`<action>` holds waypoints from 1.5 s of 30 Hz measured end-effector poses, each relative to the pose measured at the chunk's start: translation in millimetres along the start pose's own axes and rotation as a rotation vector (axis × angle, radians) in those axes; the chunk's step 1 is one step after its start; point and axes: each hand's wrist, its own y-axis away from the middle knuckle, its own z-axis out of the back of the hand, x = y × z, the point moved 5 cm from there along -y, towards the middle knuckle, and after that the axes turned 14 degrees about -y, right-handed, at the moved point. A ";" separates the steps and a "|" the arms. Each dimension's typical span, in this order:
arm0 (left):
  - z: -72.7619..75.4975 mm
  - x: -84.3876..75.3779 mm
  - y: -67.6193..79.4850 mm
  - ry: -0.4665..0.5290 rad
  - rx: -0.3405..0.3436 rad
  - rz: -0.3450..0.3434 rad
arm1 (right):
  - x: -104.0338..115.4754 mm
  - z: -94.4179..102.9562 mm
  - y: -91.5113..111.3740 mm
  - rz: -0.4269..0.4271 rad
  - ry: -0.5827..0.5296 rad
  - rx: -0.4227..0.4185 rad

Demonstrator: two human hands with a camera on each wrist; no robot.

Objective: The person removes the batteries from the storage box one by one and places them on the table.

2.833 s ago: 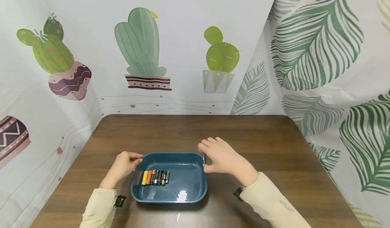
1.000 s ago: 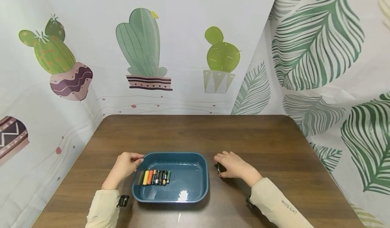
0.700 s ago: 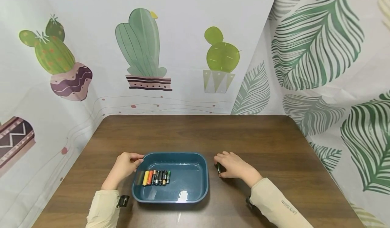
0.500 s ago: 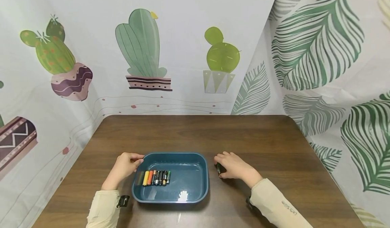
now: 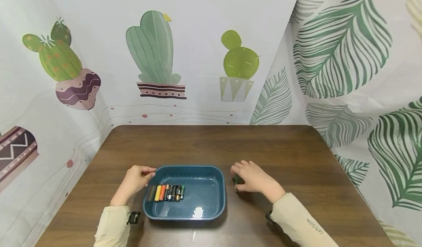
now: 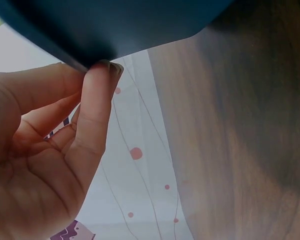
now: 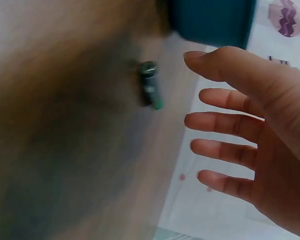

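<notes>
My left hand [image 5: 133, 181] pinches the upper left corner of a blue tray [image 5: 202, 194] between thumb and fingers; the left wrist view shows the fingertips on its rim. Several batteries [image 5: 169, 192], in yellow, orange, black and green, lie side by side in the tray's left half. To the right of the tray, my right hand [image 5: 252, 177] hovers with its fingers spread and nothing between them. Below it, a dark battery with a green end [image 7: 150, 85] lies on the table, apart from the fingertips in the right wrist view. The hand partly hides this battery in the head view.
The brown wooden table [image 5: 211, 142] reaches back to a wall cloth printed with cacti [image 5: 155, 52] and leaves. Its rounded far corners show at both sides. Dark straps [image 5: 133, 217] sit at the wrists.
My right hand has moved from the tray's right rim out to the table on the right, and its fingers have let go of the battery. My left hand stays at the tray's corner.
</notes>
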 end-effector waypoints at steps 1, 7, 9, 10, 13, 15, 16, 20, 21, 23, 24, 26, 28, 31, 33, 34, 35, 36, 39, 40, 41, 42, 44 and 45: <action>-0.5 0.5 -0.6 0.000 -0.001 0.001 | 2.3 3.2 -0.7 0.002 0.001 -0.009; -2.4 0.4 -2.8 0.011 -0.003 0.006 | 16.4 19.1 -7.4 0.026 0.036 -0.061; -2.3 -0.9 -2.8 0.014 -0.002 0.004 | 22.7 24.2 -10.7 0.047 0.056 -0.083; -2.2 -1.3 -2.9 0.016 -0.002 0.001 | 26.5 26.9 -12.7 0.059 0.064 -0.093; -2.0 -2.0 -3.1 0.022 -0.003 -0.002 | 38.4 34.9 -19.6 0.098 0.078 -0.113; -2.1 -1.8 -3.4 0.028 -0.002 -0.002 | 45.6 38.6 -24.8 0.118 0.079 -0.117; -2.3 -1.4 -3.6 0.032 -0.002 -0.002 | 48.7 39.7 -27.5 0.124 0.079 -0.115; -3.7 -0.2 -4.5 0.052 0.008 0.015 | 59.5 40.7 -38.7 0.137 0.074 -0.096; -4.2 0.2 -4.7 0.059 0.011 0.022 | 62.0 40.3 -41.7 0.138 0.073 -0.088; -4.6 0.2 -5.1 0.069 0.015 0.029 | 67.4 39.8 -47.8 0.136 0.065 -0.068; -4.7 0.2 -5.3 0.075 0.016 0.035 | 70.3 39.8 -50.9 0.135 0.059 -0.059; -4.7 -0.1 -5.2 0.081 0.015 0.037 | 76.4 39.2 -57.2 0.137 0.042 -0.035; -4.9 -0.4 -5.1 0.087 0.017 0.033 | 82.3 38.1 -63.6 0.139 0.030 -0.011; -4.8 -0.3 -4.7 0.093 0.016 0.027 | 89.7 35.1 -72.8 0.141 0.017 0.028; -4.7 0.4 -4.4 0.095 0.019 0.019 | 93.3 32.4 -78.7 0.135 0.018 0.051; -4.4 0.7 -4.1 0.094 0.018 0.019 | 95.1 31.1 -81.5 0.132 0.015 0.061; -4.1 1.0 -3.7 0.094 0.020 0.018 | 96.8 29.7 -84.2 0.129 0.014 0.070; -3.9 1.5 -3.4 0.094 0.021 0.017 | 98.6 28.3 -86.8 0.125 0.013 0.079; -3.3 2.8 -2.7 0.087 0.022 0.015 | 104.0 23.4 -94.2 0.116 0.010 0.102; -3.1 2.9 -2.3 0.085 0.023 0.014 | 106.1 21.5 -96.5 0.116 0.014 0.110; -2.9 3.4 -2.1 0.085 0.023 0.019 | 107.9 19.2 -98.9 0.115 0.020 0.118; -2.9 3.9 -2.0 0.085 0.022 0.024 | 109.8 17.2 -101.1 0.114 0.027 0.127; -2.7 4.2 -1.7 0.082 0.023 0.024 | 113.6 12.9 -105.4 0.112 0.045 0.146; -2.6 4.2 -1.4 0.080 0.024 0.023 | 115.6 10.9 -107.5 0.112 0.055 0.156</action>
